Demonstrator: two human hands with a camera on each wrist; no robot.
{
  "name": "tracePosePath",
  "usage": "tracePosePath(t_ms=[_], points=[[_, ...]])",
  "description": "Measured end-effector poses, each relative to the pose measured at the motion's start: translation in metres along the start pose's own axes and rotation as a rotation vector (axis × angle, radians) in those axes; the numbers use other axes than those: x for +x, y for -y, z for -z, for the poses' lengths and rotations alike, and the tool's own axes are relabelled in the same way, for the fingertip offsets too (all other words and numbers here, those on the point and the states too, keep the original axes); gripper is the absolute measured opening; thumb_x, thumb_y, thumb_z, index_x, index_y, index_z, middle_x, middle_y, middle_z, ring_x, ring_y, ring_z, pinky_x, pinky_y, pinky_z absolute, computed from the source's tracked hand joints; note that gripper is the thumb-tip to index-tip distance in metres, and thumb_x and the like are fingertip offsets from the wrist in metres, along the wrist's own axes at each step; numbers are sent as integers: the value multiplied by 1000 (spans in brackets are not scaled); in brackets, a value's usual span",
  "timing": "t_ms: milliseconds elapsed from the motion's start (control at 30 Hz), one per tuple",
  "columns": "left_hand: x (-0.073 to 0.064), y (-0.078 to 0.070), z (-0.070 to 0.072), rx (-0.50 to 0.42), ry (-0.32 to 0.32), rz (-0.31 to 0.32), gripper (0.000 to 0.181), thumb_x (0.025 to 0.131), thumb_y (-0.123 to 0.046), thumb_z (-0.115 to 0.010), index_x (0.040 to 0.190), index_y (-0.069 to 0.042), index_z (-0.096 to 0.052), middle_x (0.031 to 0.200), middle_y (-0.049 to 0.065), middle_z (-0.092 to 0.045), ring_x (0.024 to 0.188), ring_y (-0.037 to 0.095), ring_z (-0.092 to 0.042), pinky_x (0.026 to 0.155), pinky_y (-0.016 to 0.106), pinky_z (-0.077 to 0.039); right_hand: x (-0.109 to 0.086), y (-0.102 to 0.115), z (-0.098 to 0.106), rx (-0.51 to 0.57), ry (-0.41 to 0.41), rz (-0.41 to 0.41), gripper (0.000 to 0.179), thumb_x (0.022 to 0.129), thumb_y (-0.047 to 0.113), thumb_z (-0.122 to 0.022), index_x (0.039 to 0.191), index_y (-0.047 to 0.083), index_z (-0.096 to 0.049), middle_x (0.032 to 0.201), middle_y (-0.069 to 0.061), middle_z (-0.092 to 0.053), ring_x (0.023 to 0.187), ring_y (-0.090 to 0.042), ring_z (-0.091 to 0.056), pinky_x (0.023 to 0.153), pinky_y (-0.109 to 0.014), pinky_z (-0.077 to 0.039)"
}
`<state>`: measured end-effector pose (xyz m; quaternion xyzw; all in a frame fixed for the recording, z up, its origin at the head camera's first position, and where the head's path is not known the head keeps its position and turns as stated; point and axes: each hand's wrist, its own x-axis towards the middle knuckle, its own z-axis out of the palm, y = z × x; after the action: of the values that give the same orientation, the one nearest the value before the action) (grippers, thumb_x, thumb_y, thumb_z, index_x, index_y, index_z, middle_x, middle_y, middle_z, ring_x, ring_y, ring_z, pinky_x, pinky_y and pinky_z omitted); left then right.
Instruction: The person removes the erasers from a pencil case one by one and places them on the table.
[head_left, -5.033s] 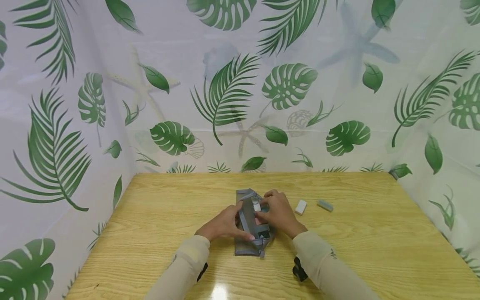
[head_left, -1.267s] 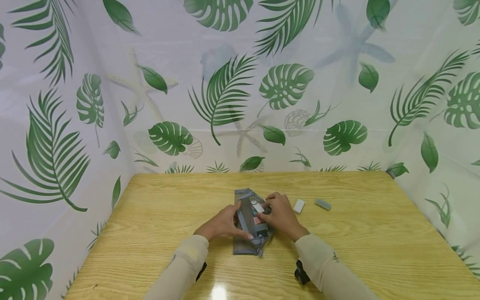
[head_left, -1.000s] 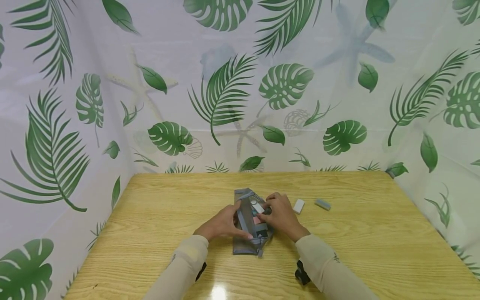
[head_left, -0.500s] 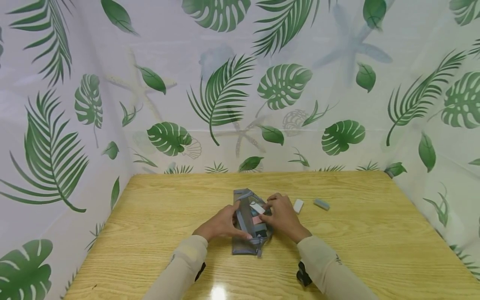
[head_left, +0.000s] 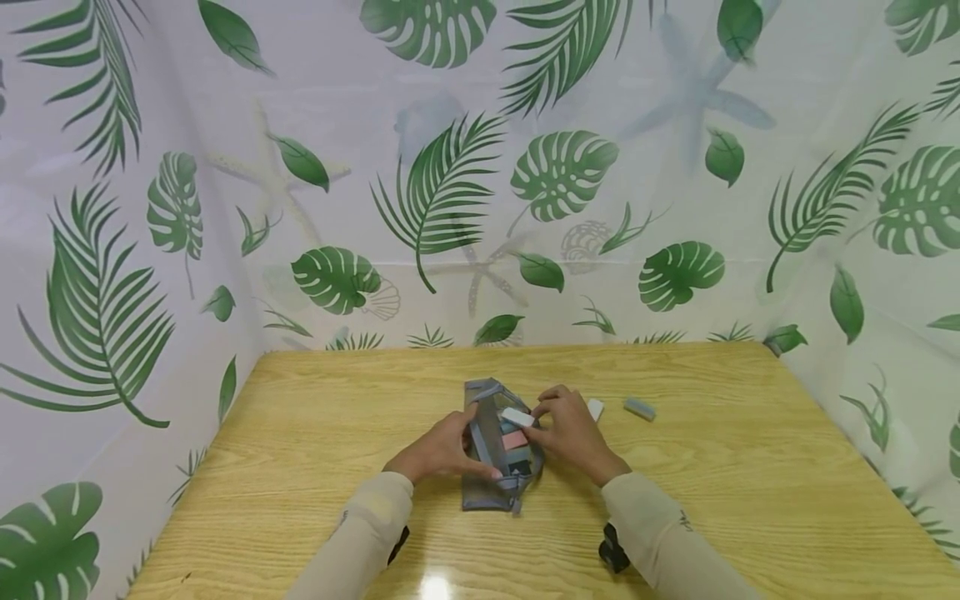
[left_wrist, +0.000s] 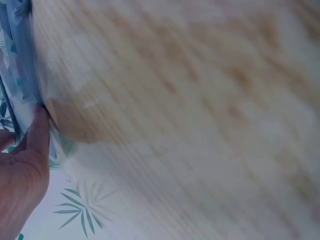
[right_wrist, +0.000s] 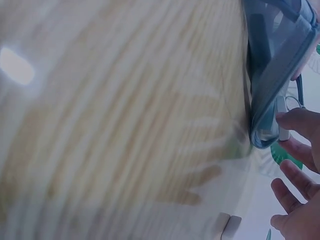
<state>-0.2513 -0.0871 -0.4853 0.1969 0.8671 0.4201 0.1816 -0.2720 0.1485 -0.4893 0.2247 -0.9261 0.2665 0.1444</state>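
A grey mesh zip pouch (head_left: 487, 450) lies on the table with its mouth spread wide. My left hand (head_left: 444, 448) grips the pouch, thumb at the near end of the opening and fingers at its far side. My right hand (head_left: 572, 432) pinches a small white oblong block (head_left: 517, 417) over the pouch's mouth. In the right wrist view, thumb and forefinger hold this white block (right_wrist: 282, 117) beside the pouch rim; a thin ring (right_wrist: 295, 101) shows behind it. A pink block (head_left: 514, 440) and darker pieces sit inside the pouch.
Another white block (head_left: 596, 409), partly hidden by my right hand, lies on the wooden table (head_left: 712, 467). Farther right lies a grey-blue block (head_left: 640, 408). A leaf-printed sheet (head_left: 480, 275) stands behind and along both sides of the table.
The white block in my right hand has come up from inside the pouch and turned flatter, showing more of itself. My left hand keeps its hold on the pouch. The view has shifted slightly.
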Motion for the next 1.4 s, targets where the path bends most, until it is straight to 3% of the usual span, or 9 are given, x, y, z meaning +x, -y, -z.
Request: tracePosePath(t_ms=[333,633,1400], points=[[1,1,-1,20,-4,-1,120,69,-45,-82,151,-1,-7,136,13,-44,121,22,-49,99,38,-42,-1,-3,12,43,1,-37,18,74,16,-82,82,2,-74,107,-16,-61,100,-34,-53,90,-49,-43],[1,2,-1,8,-5,-5,120,69,-44,-83,151,-1,-6,137,14,-43,122,24,-47,99,37,-42,-2,-8,27,66,-32,-20,17,75,13,-80,85,1,-74,107,-18,-61,101,-36,-52,88,-52,-43],[1,2,-2,7,1,-33,119,70,-42,-82,151,0,-6,137,16,-40,123,24,-46,100,38,-41,-15,-46,71,43,-86,-84,20,79,13,-77,91,-3,-73,110,-22,-59,105,-38,-50,89,-56,-40]])
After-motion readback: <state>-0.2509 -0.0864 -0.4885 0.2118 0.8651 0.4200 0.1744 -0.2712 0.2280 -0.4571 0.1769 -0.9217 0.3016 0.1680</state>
